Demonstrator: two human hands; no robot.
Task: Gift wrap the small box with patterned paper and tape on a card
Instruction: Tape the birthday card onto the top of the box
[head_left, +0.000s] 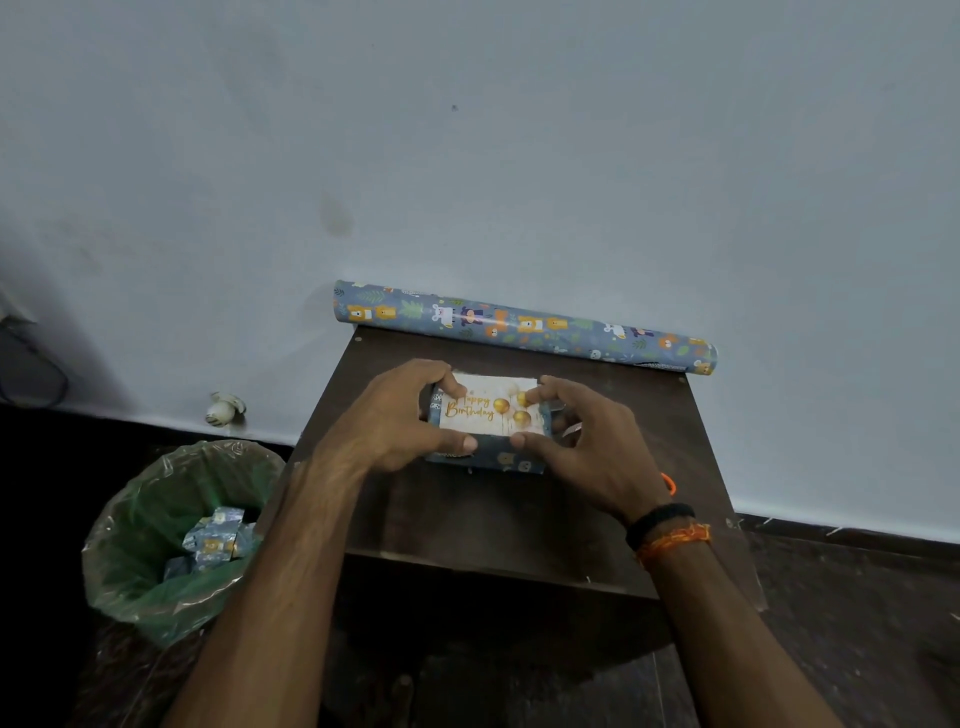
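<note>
While the dark counter (519, 519) carries everything, the roll of patterned paper (524, 325) lies along its far edge against the wall, well apart from the work. A lined bin (171, 535) stands on the floor to the left with paper offcuts inside. At the counter's middle sits the wrapped box (488, 457), its blue patterned paper showing along the near side, with the birthday card (491, 410) lying flat on top. The left hand (395, 415) grips the box's left end, thumb on the near edge and fingers curled over the far corner; the right hand (576, 441) grips the right end likewise. The step in hand appears to be seating the card. Doing it well likely means squaring the card's edges to the box, keeping it pressed flat, then freeing one hand for tape while the other pins it. No tape is clearly visible.
</note>
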